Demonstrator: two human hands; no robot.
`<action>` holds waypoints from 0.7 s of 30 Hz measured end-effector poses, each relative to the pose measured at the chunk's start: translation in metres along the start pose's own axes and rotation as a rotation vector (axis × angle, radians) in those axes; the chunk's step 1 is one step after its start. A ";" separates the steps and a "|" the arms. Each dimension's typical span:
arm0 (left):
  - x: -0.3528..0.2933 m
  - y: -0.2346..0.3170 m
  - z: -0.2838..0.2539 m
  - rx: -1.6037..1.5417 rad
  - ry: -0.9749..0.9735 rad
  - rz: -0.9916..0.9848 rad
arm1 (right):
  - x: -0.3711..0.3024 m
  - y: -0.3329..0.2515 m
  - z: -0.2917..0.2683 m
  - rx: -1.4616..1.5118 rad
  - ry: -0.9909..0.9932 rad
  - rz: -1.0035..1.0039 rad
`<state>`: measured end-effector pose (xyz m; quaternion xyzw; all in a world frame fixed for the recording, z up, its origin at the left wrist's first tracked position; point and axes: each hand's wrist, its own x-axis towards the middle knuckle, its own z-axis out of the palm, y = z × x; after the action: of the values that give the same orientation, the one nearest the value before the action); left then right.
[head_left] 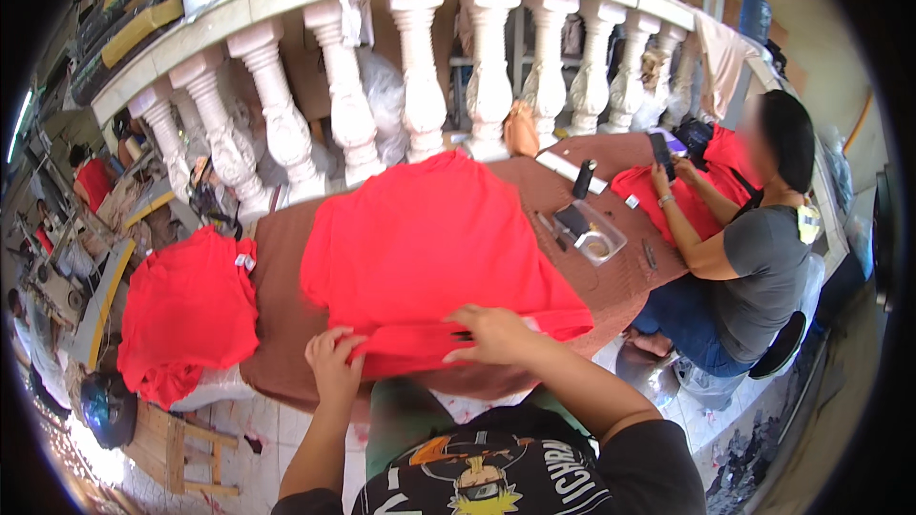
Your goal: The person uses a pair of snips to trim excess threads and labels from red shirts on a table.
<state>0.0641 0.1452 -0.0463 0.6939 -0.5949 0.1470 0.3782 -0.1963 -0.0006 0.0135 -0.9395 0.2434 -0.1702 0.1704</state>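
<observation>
Nearest the head camera was the wearer's black shirt (496, 467), beyond which the left hand (334, 362) had its grip clamped on the near edge of a red garment (420, 238) across the desk (280, 267), the right hand (491, 335) touching it too, grip unclear.

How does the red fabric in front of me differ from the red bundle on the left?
The red fabric is spread out and mostly smooth, while the red bundle looks crumpled. The red fabric also looks bigger than the red bundle. Your left hand and right hand are at the red fabric; neither touches the red bundle. Both share a bright red colour.
</observation>
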 end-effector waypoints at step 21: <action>-0.024 0.010 0.021 -0.195 -0.029 -0.025 | -0.033 0.110 -0.047 -0.175 0.151 0.664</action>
<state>0.0438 0.1480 -0.0723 0.6632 -0.6030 0.0735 0.4371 -0.2867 -0.0852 0.0030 -0.8049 0.5613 -0.1529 0.1167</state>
